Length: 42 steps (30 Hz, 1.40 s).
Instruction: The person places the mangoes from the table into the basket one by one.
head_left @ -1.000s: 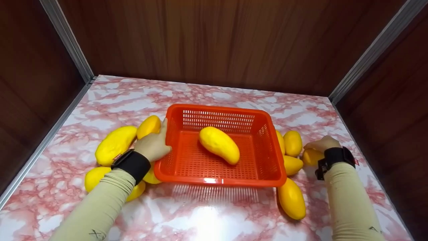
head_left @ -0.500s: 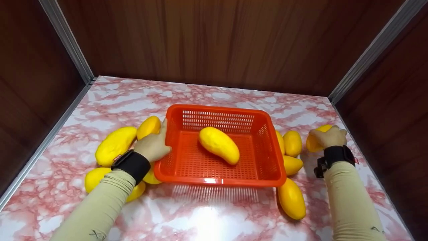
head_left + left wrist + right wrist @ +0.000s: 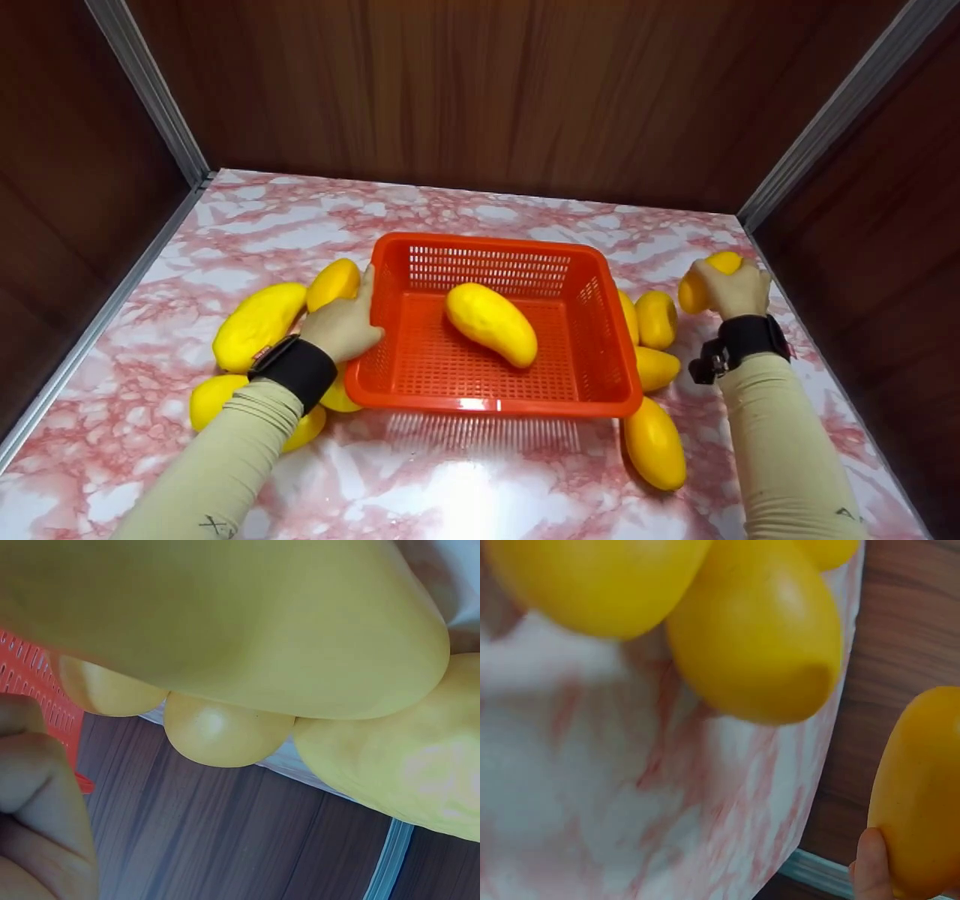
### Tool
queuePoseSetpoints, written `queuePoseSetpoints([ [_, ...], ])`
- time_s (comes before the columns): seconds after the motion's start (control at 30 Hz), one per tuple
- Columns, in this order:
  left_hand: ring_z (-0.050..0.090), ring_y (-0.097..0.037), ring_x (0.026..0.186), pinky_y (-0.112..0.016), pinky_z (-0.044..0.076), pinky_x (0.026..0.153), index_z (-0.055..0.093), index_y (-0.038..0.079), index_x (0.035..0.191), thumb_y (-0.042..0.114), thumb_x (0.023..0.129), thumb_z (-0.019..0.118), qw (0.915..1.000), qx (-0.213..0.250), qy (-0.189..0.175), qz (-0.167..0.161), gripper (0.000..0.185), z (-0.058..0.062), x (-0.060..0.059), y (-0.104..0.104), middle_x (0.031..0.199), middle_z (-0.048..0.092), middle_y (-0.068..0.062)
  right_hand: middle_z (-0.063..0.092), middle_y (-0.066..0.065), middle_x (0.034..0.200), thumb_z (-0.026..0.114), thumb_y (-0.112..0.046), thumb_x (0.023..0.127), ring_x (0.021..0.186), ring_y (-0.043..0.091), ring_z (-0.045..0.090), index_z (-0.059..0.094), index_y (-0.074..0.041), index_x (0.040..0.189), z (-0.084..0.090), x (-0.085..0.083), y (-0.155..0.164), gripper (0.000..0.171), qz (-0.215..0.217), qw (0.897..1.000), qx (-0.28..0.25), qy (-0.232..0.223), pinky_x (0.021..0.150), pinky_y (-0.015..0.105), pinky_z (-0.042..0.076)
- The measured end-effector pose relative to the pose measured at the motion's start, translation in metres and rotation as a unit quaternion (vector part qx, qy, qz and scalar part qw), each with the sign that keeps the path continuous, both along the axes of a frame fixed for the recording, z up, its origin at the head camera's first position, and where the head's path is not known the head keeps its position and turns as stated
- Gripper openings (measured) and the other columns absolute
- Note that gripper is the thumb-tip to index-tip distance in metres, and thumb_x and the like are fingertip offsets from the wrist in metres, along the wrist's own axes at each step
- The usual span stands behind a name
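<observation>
An orange-red plastic basket with slotted walls stands mid-table, one large yellow mango lying inside it. My left hand holds the basket's left rim, thumb over the edge and fingers along the outer side. To the right, my right hand grips a yellow mango, which shows beside a fingertip in the right wrist view; it appears raised off the table. Nearest to that hand are a mango and another mango by the basket's right wall.
Several mangoes lie left of the basket, partly under the left forearm. One mango rests near the basket's front right corner. Dark wood-patterned panels enclose the pink-and-white marbled table at the back and sides.
My right hand has taken hold of the mango at the far right and moved it away from me, toward the back. The left hand and basket have stayed in place.
</observation>
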State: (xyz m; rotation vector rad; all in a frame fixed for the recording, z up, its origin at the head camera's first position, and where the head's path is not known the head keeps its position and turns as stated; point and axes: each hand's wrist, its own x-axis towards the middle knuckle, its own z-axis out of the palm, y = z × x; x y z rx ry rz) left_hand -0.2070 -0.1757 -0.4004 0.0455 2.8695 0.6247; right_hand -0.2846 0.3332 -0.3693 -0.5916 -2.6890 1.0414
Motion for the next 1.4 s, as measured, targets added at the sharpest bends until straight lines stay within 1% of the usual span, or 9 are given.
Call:
queuePoseSetpoints([
  [0.1, 0.057, -0.026, 0.059, -0.035, 0.041, 0.052, -0.004, 0.014, 0.16, 0.023, 0.084, 0.058, 1.0, 0.002, 0.001, 0.0, 0.098, 0.0, 0.0, 0.0, 0.066, 0.053, -0.007, 0.054, 0.013, 0.106, 0.058, -0.047, 0.086, 0.082, 0.018, 0.05, 0.055, 0.002, 0.125, 0.003, -0.002, -0.004, 0.063, 0.0, 1.0, -0.017, 0.016, 0.057, 0.014, 0.043],
  [0.33, 0.06, -0.027, 0.062, -0.037, 0.044, 0.055, -0.004, 0.015, 0.16, 0.024, 0.084, 0.058, 0.9999, 0.011, 0.001, 0.003, 0.099, 0.001, 0.002, 0.0, 0.069, 0.058, -0.01, 0.052, 0.01, 0.104, 0.06, -0.045, 0.086, 0.078, 0.015, 0.051, 0.051, -0.001, 0.129, 0.008, -0.004, -0.016, 0.062, 0.019, 0.997, -0.061, 0.034, 0.058, 0.016, 0.048],
  [0.53, 0.06, -0.028, 0.064, -0.037, 0.044, 0.056, -0.005, 0.016, 0.16, 0.026, 0.085, 0.058, 1.0, 0.009, -0.001, 0.003, 0.099, 0.001, 0.003, 0.0, 0.07, 0.059, -0.011, 0.048, 0.006, 0.114, 0.062, -0.044, 0.086, 0.088, 0.014, 0.05, 0.041, -0.004, 0.147, 0.015, -0.007, -0.027, 0.076, 0.027, 0.991, -0.131, 0.025, 0.062, 0.016, 0.052],
  [0.67, 0.06, -0.027, 0.062, -0.037, 0.044, 0.055, -0.005, 0.016, 0.16, 0.025, 0.084, 0.058, 1.0, 0.01, 0.001, 0.001, 0.099, 0.0, 0.002, 0.0, 0.069, 0.058, -0.01, 0.048, 0.002, 0.114, 0.064, -0.041, 0.087, 0.091, 0.012, 0.05, 0.038, -0.006, 0.15, 0.021, -0.007, -0.036, 0.077, 0.035, 0.983, -0.176, 0.027, 0.067, 0.016, 0.051],
  [0.73, 0.059, -0.027, 0.062, -0.036, 0.043, 0.055, -0.005, 0.015, 0.16, 0.024, 0.084, 0.058, 1.0, 0.008, 0.002, -0.001, 0.099, 0.0, 0.001, 0.0, 0.069, 0.058, -0.01, 0.048, 0.001, 0.115, 0.064, -0.041, 0.087, 0.092, 0.011, 0.05, 0.037, -0.006, 0.151, 0.024, -0.007, -0.04, 0.078, 0.042, 0.981, -0.184, 0.03, 0.069, 0.015, 0.051],
  [0.87, 0.059, -0.027, 0.063, -0.036, 0.042, 0.056, -0.005, 0.014, 0.16, 0.024, 0.084, 0.058, 1.0, 0.002, 0.002, -0.003, 0.099, -0.001, -0.001, -0.001, 0.07, 0.058, -0.009, 0.047, 0.004, 0.124, 0.064, -0.045, 0.088, 0.095, 0.011, 0.05, 0.032, -0.007, 0.154, 0.028, -0.005, -0.048, 0.082, 0.057, 0.98, -0.192, 0.025, 0.072, 0.015, 0.05],
  [0.97, 0.06, -0.027, 0.063, -0.036, 0.042, 0.055, -0.005, 0.015, 0.16, 0.025, 0.085, 0.058, 1.0, 0.004, 0.0, -0.002, 0.099, -0.002, -0.002, -0.001, 0.07, 0.058, -0.01, 0.046, 0.007, 0.129, 0.062, -0.045, 0.089, 0.096, 0.012, 0.05, 0.031, -0.008, 0.155, 0.031, -0.004, -0.054, 0.081, 0.063, 0.979, -0.194, 0.023, 0.073, 0.015, 0.049],
  [1.23, 0.059, -0.027, 0.06, -0.036, 0.042, 0.053, -0.005, 0.016, 0.16, 0.025, 0.084, 0.058, 0.9999, 0.01, 0.006, -0.002, 0.099, -0.003, -0.002, -0.001, 0.068, 0.057, -0.009, 0.047, 0.004, 0.119, 0.061, -0.037, 0.091, 0.093, 0.012, 0.053, 0.034, -0.002, 0.151, 0.035, -0.005, -0.073, 0.074, 0.111, 0.97, -0.212, 0.049, 0.072, 0.017, 0.051],
  [1.4, 0.061, -0.027, 0.062, -0.035, 0.044, 0.055, -0.005, 0.017, 0.16, 0.025, 0.085, 0.059, 0.9997, 0.022, 0.005, -0.004, 0.1, -0.002, -0.001, -0.001, 0.071, 0.06, -0.011, 0.048, 0.008, 0.123, 0.061, -0.037, 0.09, 0.092, 0.013, 0.054, 0.031, -0.003, 0.153, 0.036, -0.005, -0.085, 0.077, 0.135, 0.968, -0.204, 0.049, 0.071, 0.019, 0.051],
])
